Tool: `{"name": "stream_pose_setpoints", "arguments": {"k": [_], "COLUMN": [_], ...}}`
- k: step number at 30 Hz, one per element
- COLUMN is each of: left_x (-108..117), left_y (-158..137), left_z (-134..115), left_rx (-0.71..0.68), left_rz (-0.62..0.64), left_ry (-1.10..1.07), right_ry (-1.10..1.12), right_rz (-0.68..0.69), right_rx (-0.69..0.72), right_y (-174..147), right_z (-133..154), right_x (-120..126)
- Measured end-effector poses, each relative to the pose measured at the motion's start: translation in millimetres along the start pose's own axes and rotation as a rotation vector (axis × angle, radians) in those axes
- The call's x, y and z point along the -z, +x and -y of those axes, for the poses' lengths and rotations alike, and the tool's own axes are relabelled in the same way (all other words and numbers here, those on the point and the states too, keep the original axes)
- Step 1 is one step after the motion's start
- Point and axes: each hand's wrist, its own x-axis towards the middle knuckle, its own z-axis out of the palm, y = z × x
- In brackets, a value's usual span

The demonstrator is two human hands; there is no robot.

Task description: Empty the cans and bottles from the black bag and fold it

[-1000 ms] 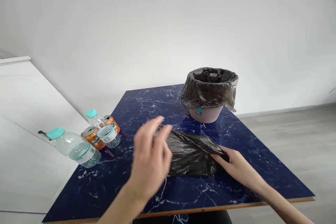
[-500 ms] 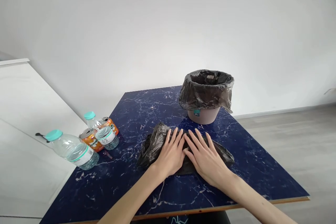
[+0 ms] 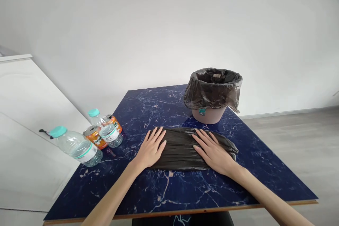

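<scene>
A black plastic garbage bag (image 3: 181, 150) lies flattened and stretched sideways across the blue marble-patterned table (image 3: 159, 107). My left hand (image 3: 151, 150) rests palm down on its left end, fingers spread. On the right part of the bag, my right hand (image 3: 212, 150) also lies flat with its fingers apart. A loose, puffed fold of the bag sticks out beyond my right hand. Behind the bag stands a trash bin (image 3: 209, 116), lined with another dark bag (image 3: 212, 93) that hangs over its rim.
At the table's left are a larger water bottle (image 3: 79, 148), a smaller water bottle (image 3: 109, 134) and two orange soda cans, one nearer (image 3: 93, 135) and one farther (image 3: 116, 122). A white cabinet (image 3: 31, 130) adjoins the left side. A wall stands behind the table.
My hands have moved apart, the left one leftward and the right one slightly rightward. The bunched left part of the bag now lies flat between them.
</scene>
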Motion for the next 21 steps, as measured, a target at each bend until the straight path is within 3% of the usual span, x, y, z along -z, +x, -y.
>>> {"name": "stream_pose_setpoints", "arguments": {"k": [14, 17, 21], "left_x": [18.6, 20.9, 27.1], "left_y": [-42.2, -49.8, -53.3], "left_z": [6.5, 10.8, 8.0], "left_rx": [-0.016, -0.003, -0.015], "left_rz": [-0.130, -0.156, -0.169], "left_ry": [-0.119, -0.148, -0.188], "right_ry": [0.019, -0.028, -0.066], "right_rz": [-0.045, -0.166, -0.259], "right_rx": [0.077, 0.061, 0.093], "right_y": [-6.6, -13.3, -28.4], "right_z": [-5.1, 5.9, 45.1], "right_x": [5.7, 5.6, 9.5]}}
